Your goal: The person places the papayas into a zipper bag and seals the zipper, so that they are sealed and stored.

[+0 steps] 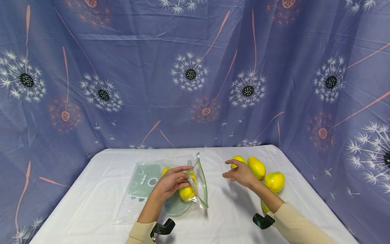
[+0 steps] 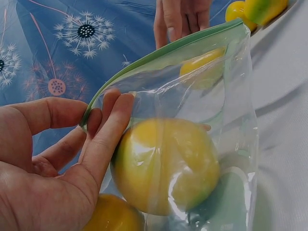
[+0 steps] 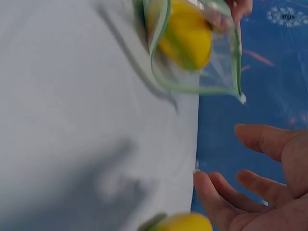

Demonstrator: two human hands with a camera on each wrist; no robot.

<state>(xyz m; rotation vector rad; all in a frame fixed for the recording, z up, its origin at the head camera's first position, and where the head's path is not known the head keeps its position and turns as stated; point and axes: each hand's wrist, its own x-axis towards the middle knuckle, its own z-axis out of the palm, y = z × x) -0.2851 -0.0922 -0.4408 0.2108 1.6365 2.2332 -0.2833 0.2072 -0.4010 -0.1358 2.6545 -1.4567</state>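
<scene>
Left hand (image 1: 170, 183), lower centre of the frame, has the rim of a clear zip bag (image 1: 141, 179) pinched between thumb and fingers. Bag mouth gapes to the right; at least two fruits inside, one yellow fruit (image 1: 186, 194) close to the opening. Right hand (image 1: 242, 173), right of centre: fingers well spread, nothing held. Loose fruits (image 1: 275, 181) sit on the counter (image 1: 91, 203) at right, some beside or under that forearm.

Risks, my read:
- Rim looks held at one spot only; if the pinch slips, the soft film could sag and narrow the mouth.
- Tip the mouth down and the nearest fruit could roll out.
- Low forearm sweep could knock the round loose ones.
</scene>
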